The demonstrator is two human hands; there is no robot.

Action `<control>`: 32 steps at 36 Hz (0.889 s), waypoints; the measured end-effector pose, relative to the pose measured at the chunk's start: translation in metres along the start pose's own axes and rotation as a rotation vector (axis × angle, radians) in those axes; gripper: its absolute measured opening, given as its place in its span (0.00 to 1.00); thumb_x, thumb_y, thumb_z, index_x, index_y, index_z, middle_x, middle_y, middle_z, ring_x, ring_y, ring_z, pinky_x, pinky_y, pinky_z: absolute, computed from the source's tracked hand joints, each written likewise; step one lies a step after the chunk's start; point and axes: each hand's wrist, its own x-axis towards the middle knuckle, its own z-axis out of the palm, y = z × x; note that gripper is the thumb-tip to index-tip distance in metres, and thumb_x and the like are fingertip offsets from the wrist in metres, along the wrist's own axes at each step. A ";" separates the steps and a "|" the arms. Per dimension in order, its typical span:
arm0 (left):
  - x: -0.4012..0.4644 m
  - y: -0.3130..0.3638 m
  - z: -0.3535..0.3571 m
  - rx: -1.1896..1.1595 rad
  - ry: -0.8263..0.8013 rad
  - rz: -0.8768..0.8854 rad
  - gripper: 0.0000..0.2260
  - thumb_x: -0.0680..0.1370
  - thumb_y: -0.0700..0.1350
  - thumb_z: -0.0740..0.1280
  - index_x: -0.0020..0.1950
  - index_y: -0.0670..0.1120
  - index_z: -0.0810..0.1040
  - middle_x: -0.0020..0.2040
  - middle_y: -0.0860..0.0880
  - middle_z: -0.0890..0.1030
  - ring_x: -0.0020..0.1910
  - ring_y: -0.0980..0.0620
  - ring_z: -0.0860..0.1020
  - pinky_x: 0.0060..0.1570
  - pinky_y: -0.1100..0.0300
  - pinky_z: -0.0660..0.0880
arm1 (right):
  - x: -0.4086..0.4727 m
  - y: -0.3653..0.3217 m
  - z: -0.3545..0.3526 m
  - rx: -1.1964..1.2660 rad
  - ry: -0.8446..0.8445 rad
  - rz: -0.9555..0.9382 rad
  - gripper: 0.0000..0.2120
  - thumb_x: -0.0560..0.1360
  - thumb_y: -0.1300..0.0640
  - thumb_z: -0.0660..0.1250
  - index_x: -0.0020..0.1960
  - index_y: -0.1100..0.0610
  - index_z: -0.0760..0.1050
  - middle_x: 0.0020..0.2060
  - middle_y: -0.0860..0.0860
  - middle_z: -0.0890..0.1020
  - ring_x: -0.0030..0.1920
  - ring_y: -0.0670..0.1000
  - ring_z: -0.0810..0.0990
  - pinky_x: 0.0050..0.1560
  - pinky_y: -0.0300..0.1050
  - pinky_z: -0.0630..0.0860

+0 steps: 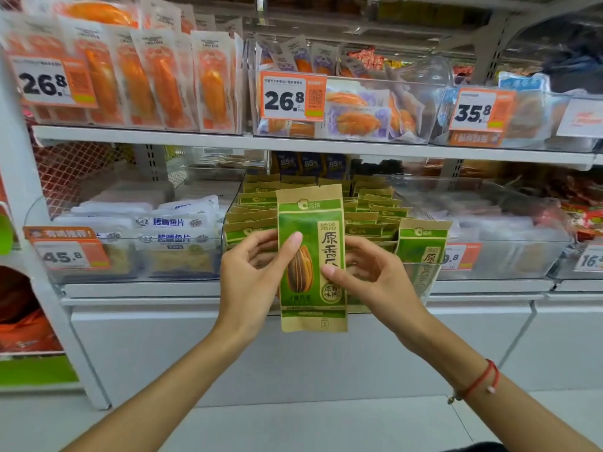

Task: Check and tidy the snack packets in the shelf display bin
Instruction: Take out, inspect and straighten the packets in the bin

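Observation:
I hold one green-and-brown sunflower seed packet (311, 256) upright in front of the lower shelf. My left hand (257, 272) pinches its left edge, thumb on the front. My right hand (368, 272) pinches its right edge the same way. Behind the packet stands a clear display bin (421, 272) filled with several rows of the same packets (375, 213), standing on end. One more packet (424, 252) leans at the bin's front right corner.
Left of the bin, a clear bin of white fish-slice packets (173, 230) with a 45.8 price tag (65, 252). Right of it, another clear bin (509, 230). The upper shelf (293, 141) carries bins of orange packets (163, 79).

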 end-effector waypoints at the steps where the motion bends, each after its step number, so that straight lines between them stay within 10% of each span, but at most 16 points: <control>1: 0.001 0.000 -0.001 0.005 -0.019 -0.002 0.08 0.71 0.49 0.72 0.48 0.52 0.80 0.43 0.57 0.83 0.42 0.65 0.81 0.39 0.73 0.75 | 0.000 0.000 -0.001 -0.002 0.004 0.005 0.16 0.68 0.53 0.71 0.55 0.51 0.78 0.45 0.53 0.85 0.43 0.47 0.84 0.43 0.39 0.81; 10: 0.001 -0.010 0.000 0.028 -0.174 -0.037 0.12 0.66 0.51 0.73 0.47 0.50 0.81 0.41 0.57 0.84 0.40 0.63 0.81 0.40 0.71 0.75 | 0.007 0.000 -0.007 -0.101 0.269 -0.110 0.05 0.77 0.58 0.67 0.45 0.58 0.80 0.37 0.48 0.84 0.37 0.43 0.82 0.33 0.33 0.76; 18: 0.004 -0.004 -0.002 -0.104 0.039 -0.014 0.13 0.72 0.49 0.70 0.54 0.47 0.80 0.47 0.54 0.84 0.46 0.62 0.83 0.42 0.70 0.77 | 0.000 -0.006 -0.003 -0.042 -0.078 0.005 0.18 0.68 0.53 0.72 0.58 0.51 0.77 0.49 0.49 0.84 0.47 0.50 0.84 0.45 0.42 0.82; 27: 0.003 -0.007 -0.005 0.048 0.019 0.043 0.11 0.77 0.46 0.69 0.58 0.56 0.76 0.55 0.55 0.82 0.52 0.61 0.82 0.45 0.67 0.79 | -0.006 -0.008 0.010 -0.407 0.010 -0.264 0.30 0.70 0.58 0.76 0.66 0.40 0.68 0.44 0.40 0.78 0.40 0.46 0.82 0.36 0.40 0.81; 32: 0.009 -0.004 -0.012 0.020 -0.100 -0.024 0.07 0.77 0.42 0.69 0.53 0.52 0.79 0.53 0.51 0.84 0.52 0.55 0.83 0.48 0.59 0.82 | -0.007 -0.017 0.010 -0.149 -0.041 -0.119 0.20 0.70 0.44 0.67 0.62 0.38 0.73 0.44 0.46 0.81 0.36 0.45 0.81 0.34 0.37 0.78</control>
